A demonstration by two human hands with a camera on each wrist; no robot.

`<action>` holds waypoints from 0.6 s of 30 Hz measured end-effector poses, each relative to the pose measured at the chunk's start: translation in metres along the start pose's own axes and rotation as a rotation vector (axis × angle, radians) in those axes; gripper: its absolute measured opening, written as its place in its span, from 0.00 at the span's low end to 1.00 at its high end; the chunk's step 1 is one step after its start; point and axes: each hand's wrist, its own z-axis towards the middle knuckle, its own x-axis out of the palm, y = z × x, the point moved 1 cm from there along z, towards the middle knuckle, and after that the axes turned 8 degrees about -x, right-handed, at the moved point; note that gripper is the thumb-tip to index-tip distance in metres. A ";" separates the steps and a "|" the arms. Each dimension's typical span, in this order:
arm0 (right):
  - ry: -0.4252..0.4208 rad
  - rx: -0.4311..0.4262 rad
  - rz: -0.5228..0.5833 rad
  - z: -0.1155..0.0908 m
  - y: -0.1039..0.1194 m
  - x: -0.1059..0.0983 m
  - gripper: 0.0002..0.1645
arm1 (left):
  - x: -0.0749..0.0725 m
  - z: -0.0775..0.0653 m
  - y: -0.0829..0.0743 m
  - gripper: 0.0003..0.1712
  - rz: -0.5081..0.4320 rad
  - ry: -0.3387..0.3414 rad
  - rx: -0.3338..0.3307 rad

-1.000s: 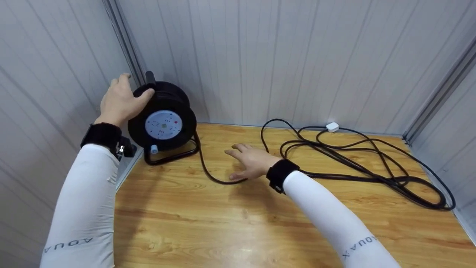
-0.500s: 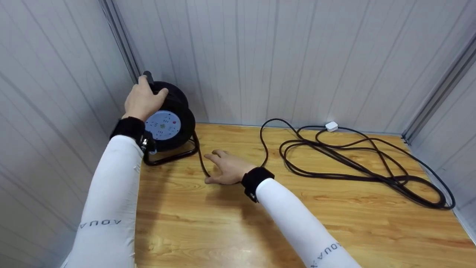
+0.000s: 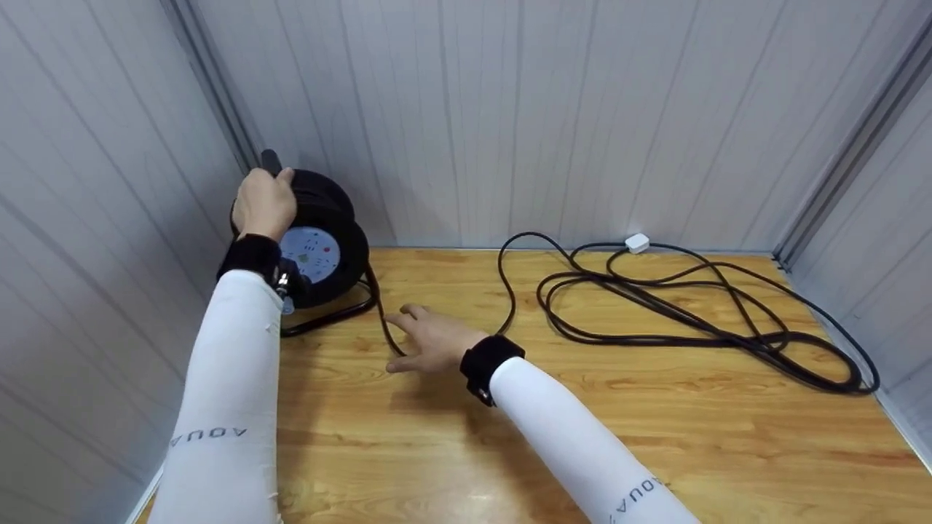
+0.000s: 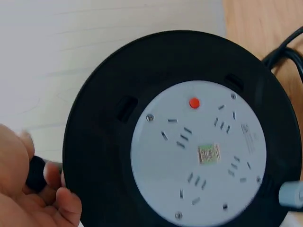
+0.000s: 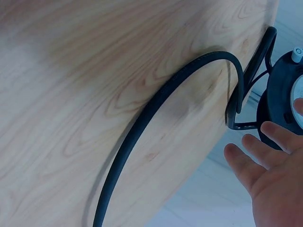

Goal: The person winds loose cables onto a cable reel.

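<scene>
A black cable reel (image 3: 351,236) with a pale blue round socket panel (image 4: 165,123) stands on its tube frame (image 3: 331,319) at the left. My left hand (image 3: 263,202) grips the reel's handle (image 3: 270,160) at the top; in the left wrist view its fingers curl round the dark grip. The panel carries a red button (image 4: 194,103) and a light blue knob (image 4: 291,194) sits low on the rim. My right hand (image 3: 435,342) hovers over the black cable (image 5: 142,124) leading from the reel, fingers spread and holding nothing.
Loose loops of cable (image 3: 655,340) lie over the right side of the wooden floor (image 3: 408,458). A white plug (image 3: 637,243) lies by the back wall (image 3: 480,124). Grey panel walls close in the left, back and right sides.
My left hand has moved right onto the reel's handle and closed round it. My right hand has moved left towards the reel. The reel appears slightly tilted or shifted as the view moves.
</scene>
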 end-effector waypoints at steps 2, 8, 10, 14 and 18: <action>0.003 -0.014 0.002 0.002 0.001 0.001 0.57 | -0.003 -0.002 0.006 0.37 -0.007 -0.017 -0.017; -0.025 -0.003 -0.017 0.002 -0.002 -0.003 0.59 | -0.001 -0.002 0.005 0.33 0.005 -0.101 0.044; -0.030 -0.010 -0.027 0.003 -0.003 -0.005 0.59 | 0.000 -0.005 0.004 0.32 0.017 -0.125 0.072; -0.037 -0.027 -0.030 0.005 -0.003 -0.003 0.58 | 0.001 -0.020 0.007 0.31 0.024 -0.177 0.138; -0.022 -0.033 -0.042 0.007 0.003 0.001 0.57 | -0.001 -0.043 0.013 0.29 0.002 -0.252 0.195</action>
